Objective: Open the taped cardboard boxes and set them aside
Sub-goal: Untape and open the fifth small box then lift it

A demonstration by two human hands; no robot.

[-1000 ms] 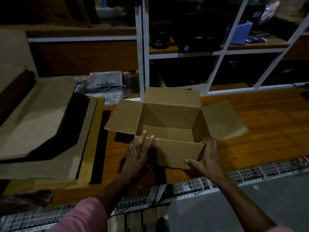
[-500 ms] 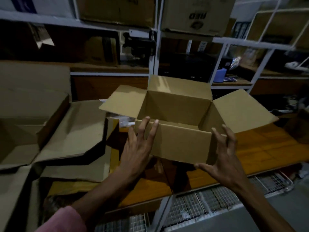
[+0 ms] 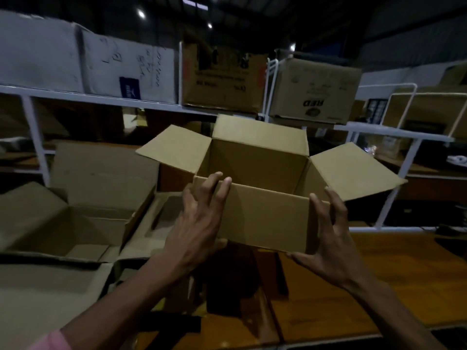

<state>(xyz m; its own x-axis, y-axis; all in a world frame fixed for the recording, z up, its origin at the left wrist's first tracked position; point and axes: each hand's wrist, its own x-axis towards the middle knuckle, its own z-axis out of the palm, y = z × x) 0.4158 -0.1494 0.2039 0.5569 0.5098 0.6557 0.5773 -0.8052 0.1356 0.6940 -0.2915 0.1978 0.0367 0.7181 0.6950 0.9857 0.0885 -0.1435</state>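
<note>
– What does the cardboard box [image 3: 262,218] look like?
– Plain brown, open at the top, all flaps spread outward, nothing visible inside.
– And where is it?
– Upright, mid-frame, lifted above the wooden surface; more opened boxes [image 3: 75,218] lie at nine o'clock.

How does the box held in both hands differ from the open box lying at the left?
The held box is lifted off the wooden table, gripped by the left hand and right hand; the left box rests untouched among flattened cardboard. The held box looks lighter-toned. Both are plain cardboard, flaps open.
</note>
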